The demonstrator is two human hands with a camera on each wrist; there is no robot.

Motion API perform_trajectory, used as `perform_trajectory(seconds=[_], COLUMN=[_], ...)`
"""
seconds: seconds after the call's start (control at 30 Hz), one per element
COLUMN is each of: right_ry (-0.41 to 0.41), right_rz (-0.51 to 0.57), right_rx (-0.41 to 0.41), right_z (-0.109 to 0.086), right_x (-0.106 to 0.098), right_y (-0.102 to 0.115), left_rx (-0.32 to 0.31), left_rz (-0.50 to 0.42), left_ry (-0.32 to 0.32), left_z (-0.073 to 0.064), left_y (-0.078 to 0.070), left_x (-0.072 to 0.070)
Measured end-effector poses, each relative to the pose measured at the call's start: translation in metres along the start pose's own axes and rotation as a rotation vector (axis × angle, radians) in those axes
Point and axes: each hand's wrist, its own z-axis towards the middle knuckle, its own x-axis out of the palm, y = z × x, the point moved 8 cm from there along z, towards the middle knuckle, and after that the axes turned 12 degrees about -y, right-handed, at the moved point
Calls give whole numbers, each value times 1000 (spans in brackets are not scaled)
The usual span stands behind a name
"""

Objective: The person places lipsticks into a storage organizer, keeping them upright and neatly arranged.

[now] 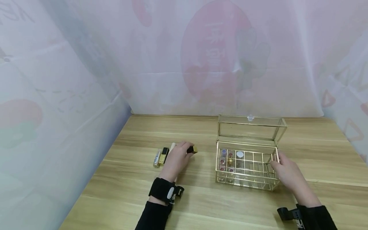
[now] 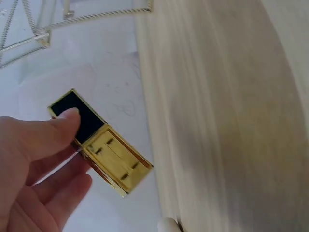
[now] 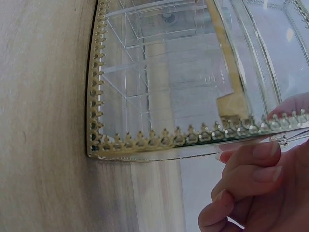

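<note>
My left hand (image 1: 177, 158) pinches a black and gold lipstick (image 2: 118, 158) between thumb and fingers, above the wooden table. In the left wrist view, the lipstick's gold part points away from the hand. My right hand (image 1: 291, 175) grips the right end of a gold-framed glass box (image 1: 247, 175), thumb at the rim and fingers (image 3: 251, 181) along the outside. The box's lid (image 1: 251, 124) stands raised at the back. Inside is a grid of compartments. Several small tubes, one with a white top (image 1: 240, 155), stand upright in the left-hand compartments.
Left of my left hand, a clear tube (image 1: 157, 158) and another black and gold lipstick (image 1: 164, 156) lie side by side on the table (image 1: 120, 179). A white tube (image 1: 172, 146) is partly hidden by the hand. Printed cloth (image 1: 161, 92) hangs behind and on both sides.
</note>
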Motion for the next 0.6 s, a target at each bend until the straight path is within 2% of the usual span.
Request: perform_trajectory(seconds=[0.2, 0.6], right_ry=[4, 18], right_rz=[0, 19], right_rx=[1, 13], right_z=[0, -1], right_x=[1, 1], right_y=[-2, -1], left_rx=[42, 217], left_rz=[-84, -163], left_ry=[-59, -165], left_z=[2, 9], left_y=[-15, -54], left_x=[-12, -39])
